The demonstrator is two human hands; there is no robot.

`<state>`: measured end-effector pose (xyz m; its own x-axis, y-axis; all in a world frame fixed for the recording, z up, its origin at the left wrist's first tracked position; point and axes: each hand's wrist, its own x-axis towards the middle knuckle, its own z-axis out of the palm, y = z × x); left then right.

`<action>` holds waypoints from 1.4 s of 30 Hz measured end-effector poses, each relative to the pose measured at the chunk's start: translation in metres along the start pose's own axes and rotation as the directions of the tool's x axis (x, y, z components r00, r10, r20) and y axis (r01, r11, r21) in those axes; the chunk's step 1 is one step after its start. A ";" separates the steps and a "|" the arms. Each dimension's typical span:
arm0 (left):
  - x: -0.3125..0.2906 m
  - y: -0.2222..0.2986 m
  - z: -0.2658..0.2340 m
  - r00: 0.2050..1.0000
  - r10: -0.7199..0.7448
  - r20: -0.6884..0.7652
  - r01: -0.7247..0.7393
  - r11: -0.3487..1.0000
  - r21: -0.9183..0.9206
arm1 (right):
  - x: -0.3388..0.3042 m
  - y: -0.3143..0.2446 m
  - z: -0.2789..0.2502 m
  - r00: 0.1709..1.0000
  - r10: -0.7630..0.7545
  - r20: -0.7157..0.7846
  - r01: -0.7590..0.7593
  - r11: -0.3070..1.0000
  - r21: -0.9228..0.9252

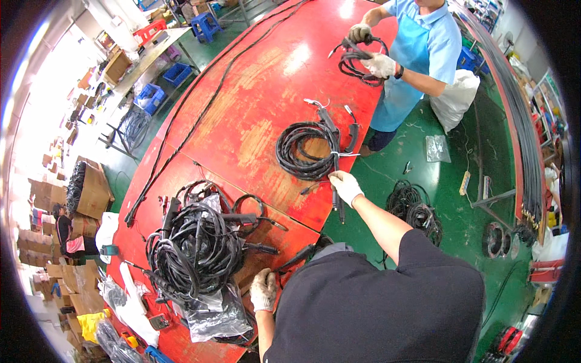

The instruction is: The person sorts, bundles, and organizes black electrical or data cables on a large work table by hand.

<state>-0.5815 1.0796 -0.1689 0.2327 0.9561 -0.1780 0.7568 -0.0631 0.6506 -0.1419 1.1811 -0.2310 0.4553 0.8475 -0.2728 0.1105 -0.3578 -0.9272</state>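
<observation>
On the red table (254,133), a coil of black cable (295,158) lies with welding-torch handles (327,120) at its far side and a white tie (346,154) round its right part. My right hand (347,187), in a white glove, reaches to the near right of this coil, fingers closed round the black cable end (336,196) that hangs past the table's edge. My left hand (264,290), gloved too, rests low on the table beside a large heap of black cables (196,248); its fingers look extended, with nothing visible in them.
Across the table a person in a blue apron (408,66) holds another black cable coil (357,63) in gloved hands. Clear plastic bags (218,314) lie by the heap. Long cables (200,121) run along the table's left. More coils (414,209) lie on the green floor.
</observation>
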 end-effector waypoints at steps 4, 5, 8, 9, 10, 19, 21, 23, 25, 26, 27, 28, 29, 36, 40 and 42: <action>0.002 0.003 0.001 1.000 0.010 0.006 -0.010 1.000 0.015 | -0.005 0.001 -0.006 0.998 0.051 -0.025 -0.050 0.998 0.037; 0.002 0.003 0.001 1.000 0.029 -0.001 -0.029 1.000 0.002 | 0.000 0.004 -0.009 0.998 0.039 -0.049 -0.037 0.998 0.041; 0.003 0.004 0.000 0.999 0.048 0.001 -0.048 0.999 0.013 | 0.010 -0.010 -0.025 0.986 0.057 -0.154 -0.030 0.984 0.174; 0.003 0.005 -0.001 0.999 0.043 0.001 -0.043 0.999 0.015 | 0.019 -0.007 -0.026 0.967 0.055 -0.250 0.014 0.964 0.267; 0.004 0.006 0.000 0.998 0.056 0.002 -0.056 0.998 0.033 | 0.025 -0.011 -0.035 0.958 0.073 -0.276 0.022 0.945 0.327; 0.007 0.010 0.003 0.997 0.072 0.004 -0.072 0.996 0.048 | 0.061 -0.028 -0.071 0.925 0.082 -0.370 0.076 0.917 0.392; 0.006 0.009 0.005 0.997 0.072 0.001 -0.072 0.996 0.045 | 0.063 -0.038 -0.071 0.928 0.136 -0.347 0.065 0.858 0.509; 0.006 0.012 0.005 0.998 0.069 -0.005 -0.069 0.996 0.060 | 0.067 -0.050 -0.068 0.941 0.147 -0.304 0.052 0.826 0.561; 0.004 0.016 0.003 1.000 0.011 0.028 -0.013 0.998 0.063 | 0.073 -0.058 -0.063 0.972 0.129 -0.197 0.060 0.672 0.738; 0.003 0.018 0.003 1.000 0.010 0.018 -0.011 0.998 0.055 | 0.078 -0.059 -0.059 0.986 0.067 -0.155 0.073 0.662 0.746; 0.000 0.019 0.003 1.000 0.009 0.009 -0.009 0.999 0.048 | 0.082 -0.060 -0.055 0.988 0.069 -0.141 0.060 0.665 0.744; 0.001 0.017 0.004 1.000 0.019 0.008 -0.019 0.999 0.049 | 0.087 -0.062 -0.050 0.997 0.062 -0.044 0.000 0.586 0.810; 0.000 0.015 0.005 1.000 0.003 0.005 -0.003 0.999 0.047 | 0.093 -0.064 -0.043 0.997 0.048 0.052 -0.069 0.501 0.863; 0.002 0.031 0.009 0.999 -0.043 -0.010 0.043 0.999 -0.013 | 0.057 -0.068 0.031 0.954 0.147 0.261 -0.268 0.032 0.963; 0.013 0.050 0.005 0.996 -0.051 -0.073 0.037 0.982 -0.185 | 0.035 -0.078 0.031 0.935 -0.056 0.350 -0.350 0.014 0.937; 0.021 0.070 -0.008 0.993 -0.055 -0.103 0.032 0.976 -0.217 | 0.007 -0.117 0.031 0.897 -0.075 0.436 -0.412 0.219 0.885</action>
<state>-0.5282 1.0973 -0.1214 0.1261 0.9826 -0.1364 0.6129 0.0310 0.7896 -0.1787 1.2409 -0.1324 0.0149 0.9578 -0.2869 -0.9449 -0.0804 -0.3174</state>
